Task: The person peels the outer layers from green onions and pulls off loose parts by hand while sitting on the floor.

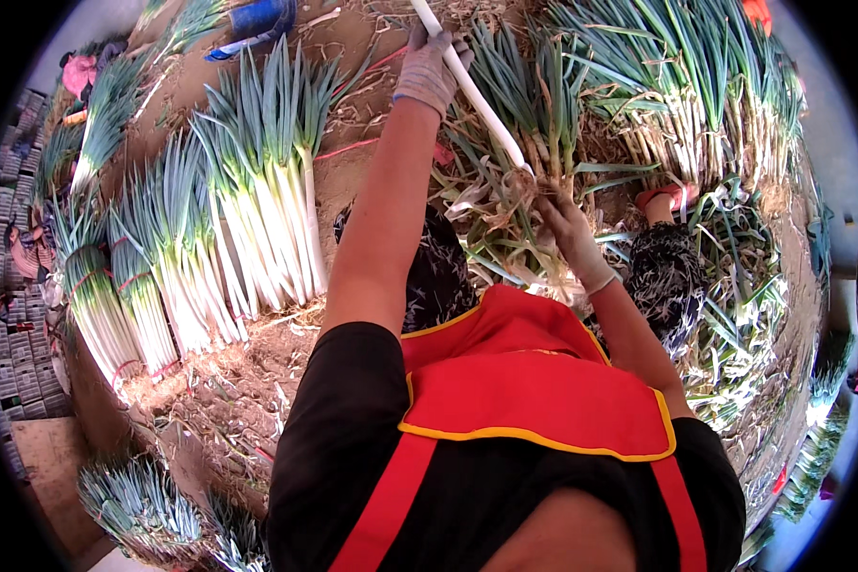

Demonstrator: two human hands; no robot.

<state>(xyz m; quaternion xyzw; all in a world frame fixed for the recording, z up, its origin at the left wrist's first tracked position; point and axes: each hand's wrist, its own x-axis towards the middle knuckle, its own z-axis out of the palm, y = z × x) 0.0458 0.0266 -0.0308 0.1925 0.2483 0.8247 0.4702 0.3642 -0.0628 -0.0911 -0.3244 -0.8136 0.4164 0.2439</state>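
A long white green onion (491,116) slants from the top edge down to a root tuft at its lower right end. My left hand (429,74), in a pale glove, is closed round the stalk near the top. Beside the root end is my right hand (572,236), also gloved, with its fingers bent together. Whatever those fingers pinch is too small to make out. Untrimmed green onions (546,114) with dry roots lie just beyond that hand. Loose peeled leaves (505,238) are heaped below the stalk.
Cleaned green onions (276,219) lie in a row at the left, with tied bundles (100,305) farther left. A large untrimmed pile (696,105) stands at the far right. Leaf scraps (734,315) cover the ground at right. A blue object (257,19) lies at the top.
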